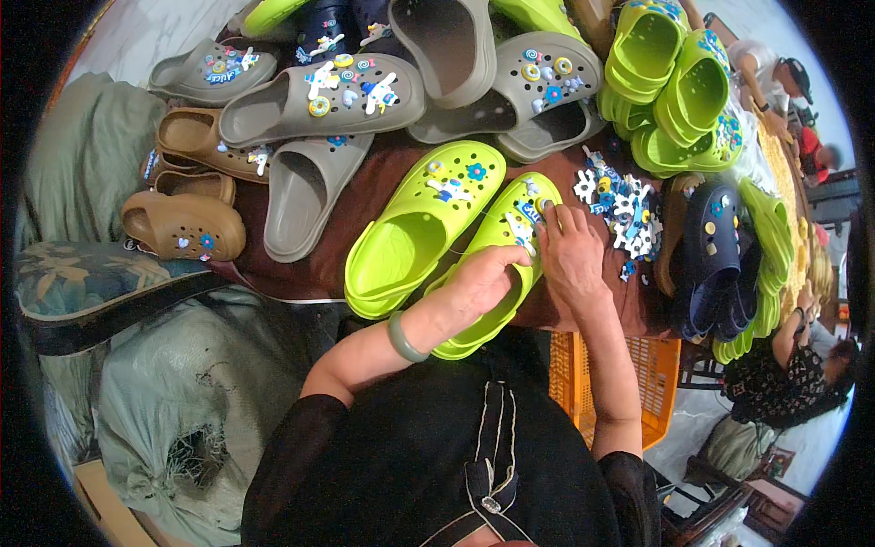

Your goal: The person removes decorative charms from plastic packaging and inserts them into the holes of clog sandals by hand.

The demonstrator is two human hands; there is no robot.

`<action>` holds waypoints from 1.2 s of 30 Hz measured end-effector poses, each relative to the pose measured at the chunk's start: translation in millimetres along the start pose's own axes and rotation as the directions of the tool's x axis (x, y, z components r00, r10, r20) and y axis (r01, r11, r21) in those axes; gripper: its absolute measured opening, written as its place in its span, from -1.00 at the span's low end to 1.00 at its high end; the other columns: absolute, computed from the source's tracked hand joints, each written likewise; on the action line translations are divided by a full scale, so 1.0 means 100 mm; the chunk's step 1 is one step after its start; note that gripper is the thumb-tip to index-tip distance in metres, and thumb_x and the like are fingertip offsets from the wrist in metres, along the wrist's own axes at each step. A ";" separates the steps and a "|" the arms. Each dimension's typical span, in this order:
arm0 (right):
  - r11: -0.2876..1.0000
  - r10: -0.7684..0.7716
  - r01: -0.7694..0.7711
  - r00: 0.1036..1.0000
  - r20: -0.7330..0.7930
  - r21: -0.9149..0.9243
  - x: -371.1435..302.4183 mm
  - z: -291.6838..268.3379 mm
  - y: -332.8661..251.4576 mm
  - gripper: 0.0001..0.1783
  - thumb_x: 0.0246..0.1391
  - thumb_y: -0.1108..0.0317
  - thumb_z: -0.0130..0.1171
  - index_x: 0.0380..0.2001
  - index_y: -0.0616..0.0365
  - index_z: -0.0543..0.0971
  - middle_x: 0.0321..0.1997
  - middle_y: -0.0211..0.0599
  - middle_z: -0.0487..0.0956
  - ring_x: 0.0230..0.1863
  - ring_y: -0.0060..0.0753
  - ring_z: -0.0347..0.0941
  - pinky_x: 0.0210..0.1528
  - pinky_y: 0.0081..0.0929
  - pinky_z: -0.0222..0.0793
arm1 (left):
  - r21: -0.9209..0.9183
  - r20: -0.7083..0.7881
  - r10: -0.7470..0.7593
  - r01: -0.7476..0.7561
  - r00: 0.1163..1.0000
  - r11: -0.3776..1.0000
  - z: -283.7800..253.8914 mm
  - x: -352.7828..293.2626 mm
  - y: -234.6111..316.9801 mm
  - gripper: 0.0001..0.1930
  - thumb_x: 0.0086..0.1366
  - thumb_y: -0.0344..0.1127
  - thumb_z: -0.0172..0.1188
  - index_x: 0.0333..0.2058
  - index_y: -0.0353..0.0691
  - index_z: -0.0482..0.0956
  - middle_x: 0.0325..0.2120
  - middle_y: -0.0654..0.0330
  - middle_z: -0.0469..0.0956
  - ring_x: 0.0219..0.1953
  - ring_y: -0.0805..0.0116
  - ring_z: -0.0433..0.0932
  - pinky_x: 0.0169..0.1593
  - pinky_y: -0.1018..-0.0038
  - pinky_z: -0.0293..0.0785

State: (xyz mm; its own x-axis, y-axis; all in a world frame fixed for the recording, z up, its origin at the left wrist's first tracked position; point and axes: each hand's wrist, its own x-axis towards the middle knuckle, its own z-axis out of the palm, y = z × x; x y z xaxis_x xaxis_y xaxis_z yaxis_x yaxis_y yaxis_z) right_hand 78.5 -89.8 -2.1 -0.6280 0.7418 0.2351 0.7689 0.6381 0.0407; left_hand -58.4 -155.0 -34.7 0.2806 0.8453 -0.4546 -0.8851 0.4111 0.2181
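Note:
Two lime green clogs lie at the table's front edge. The left-hand clog point(401, 242) rests untouched, its toe dotted with charms. My left hand point(483, 284) reaches into the opening of the right-hand clog point(478, 333), its thumb over the upper and the other fingers hidden inside. On that clog's toe, my right hand point(572, 251) bends its fingers together against the right side, beside a blue and white charm point(526, 219). Whether a small charm sits under those fingertips is hidden. Just to the right lies a loose heap of shoe charms point(629, 214), white, blue and yellow.
Grey clogs point(328, 100) and brown clogs point(187, 223) crowd the left and back. Stacked lime clogs point(693, 96) and navy clogs point(711, 246) stand at right. An orange crate point(656, 383) sits below the table edge. Sacks point(200, 401) fill the left; people point(793, 365) are farther right.

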 end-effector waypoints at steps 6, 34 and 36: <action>0.997 0.065 -0.062 0.996 -0.068 0.035 0.02 0.07 0.00 -0.67 0.10 0.25 0.10 -0.11 0.18 0.54 -0.20 -0.28 0.51 -0.16 -0.28 0.44 -0.29 -0.32 0.47 | 0.007 0.016 0.032 -0.032 0.999 0.999 -0.02 0.00 -0.01 -0.75 -0.01 -0.63 0.12 -0.29 -0.31 0.50 -0.32 0.22 0.51 -0.24 0.39 0.48 -0.13 0.47 0.39; 0.759 0.226 -0.198 0.974 0.035 0.620 0.18 0.18 0.25 -0.76 0.02 0.50 0.18 -0.20 0.24 0.46 -0.19 -0.08 0.47 -0.22 -0.11 0.46 -0.16 -0.30 0.39 | -0.040 0.170 0.065 -0.058 0.983 0.997 0.01 -0.08 -0.08 -0.62 0.26 -0.43 0.11 0.05 -0.32 0.35 -0.03 0.11 0.48 0.05 0.31 0.44 0.18 0.37 0.32; 0.739 0.245 -0.217 0.968 0.045 0.638 0.19 0.21 0.21 -0.75 0.03 0.49 0.17 -0.18 0.24 0.46 -0.20 -0.07 0.47 -0.21 -0.11 0.46 -0.16 -0.30 0.38 | 0.007 0.233 0.025 -0.027 0.972 1.000 -0.31 -0.14 -0.16 -0.55 0.32 -0.37 0.07 0.14 -0.37 0.25 0.09 0.05 0.39 0.17 0.29 0.33 0.24 0.34 0.23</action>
State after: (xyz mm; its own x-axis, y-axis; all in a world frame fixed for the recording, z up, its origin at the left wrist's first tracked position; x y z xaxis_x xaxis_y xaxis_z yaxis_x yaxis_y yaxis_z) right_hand 80.2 -57.6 -16.7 -0.4253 0.8841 0.1939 0.6279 0.4425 -0.6403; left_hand -60.1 -184.0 -58.0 0.3373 0.9115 -0.2354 -0.8898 0.3903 0.2365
